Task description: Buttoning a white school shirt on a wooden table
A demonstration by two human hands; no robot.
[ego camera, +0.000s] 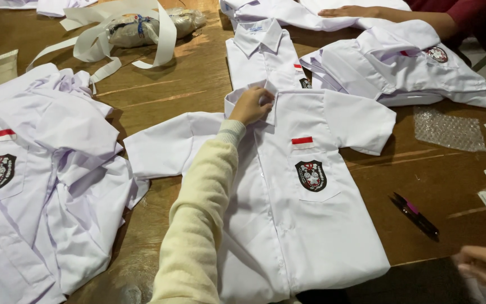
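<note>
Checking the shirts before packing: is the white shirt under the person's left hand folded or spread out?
Spread out. The white shirt lies flat, front up, both short sleeves out to the sides; the left hand holds its collar.

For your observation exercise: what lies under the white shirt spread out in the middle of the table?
Under the white shirt only the brown wooden table shows around its edges. The left hand holds its collar. Anything beneath the cloth is covered.

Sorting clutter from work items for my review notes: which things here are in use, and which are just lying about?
In use: left hand; white shirt, held at its collar.

Lying about: pen; bubble wrap; paper strips; shirt pile; folded shirts.
</note>
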